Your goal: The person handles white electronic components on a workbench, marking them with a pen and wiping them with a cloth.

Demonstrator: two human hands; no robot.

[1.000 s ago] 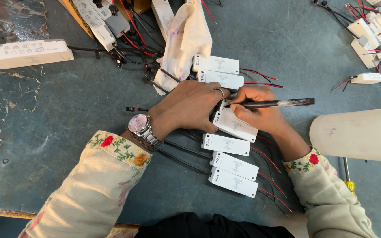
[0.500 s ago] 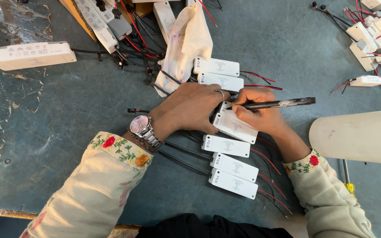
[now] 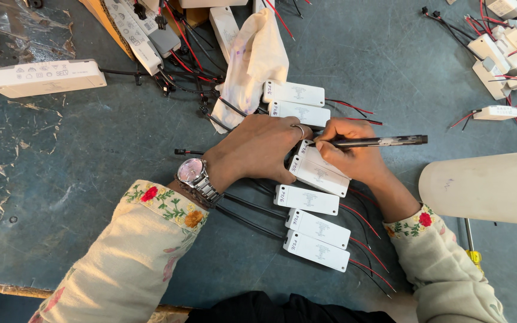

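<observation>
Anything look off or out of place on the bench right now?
Nothing looks spilled or broken. The white driver boxes lie in a loose, slightly askew column. The left hand steadies one while the right hand marks it with a pen. The bench top is scuffed and patchy. A crumpled cloth lies among tangled wires.

Row of small boxes [image 3: 306,199] on table [image 3: 91,179], cylinder [image 3: 486,186] right, perhaps cloth [image 3: 255,60] behind.
</observation>
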